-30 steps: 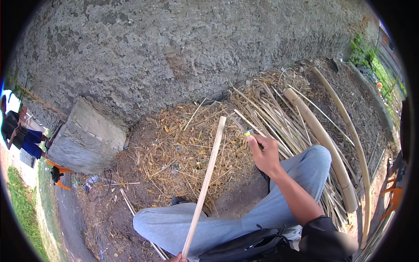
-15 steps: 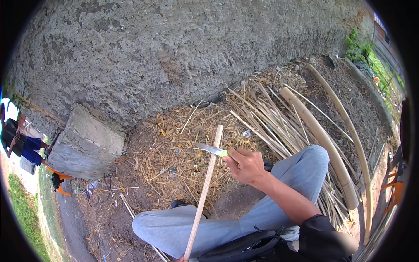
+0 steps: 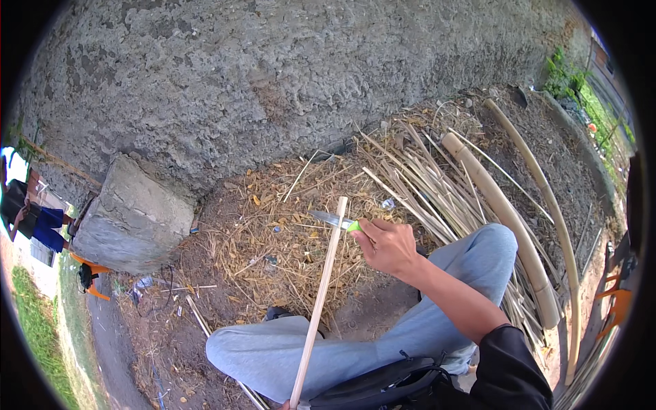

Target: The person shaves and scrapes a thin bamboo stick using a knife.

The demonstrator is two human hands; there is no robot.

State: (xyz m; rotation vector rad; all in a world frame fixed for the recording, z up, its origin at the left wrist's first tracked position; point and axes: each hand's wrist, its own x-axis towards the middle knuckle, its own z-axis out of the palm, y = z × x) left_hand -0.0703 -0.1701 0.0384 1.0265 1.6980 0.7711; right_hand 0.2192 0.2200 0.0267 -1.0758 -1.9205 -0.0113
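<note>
My right hand (image 3: 388, 246) is closed round the green handle (image 3: 353, 227) of a knife (image 3: 328, 217). Its blade lies across a long, pale strip of split bamboo (image 3: 320, 301), close to the strip's far end. The strip slants from the lower edge of the view up over my left leg. At that lower edge only a sliver of my left hand (image 3: 285, 405) shows, gripping the strip's near end; most of its fingers are out of sight.
Bamboo strips (image 3: 424, 184) lie heaped at the right, beside a thick bamboo pole (image 3: 502, 225) and a thinner one (image 3: 540, 184). Shavings (image 3: 273, 239) cover the ground ahead. A rough wall (image 3: 273, 82) rises behind, with a concrete block (image 3: 133, 219) at left. A person (image 3: 34, 212) stands far left.
The knife and my right hand have shifted a little farther from me along the bamboo strip, towards its far end. The strip itself has barely moved.
</note>
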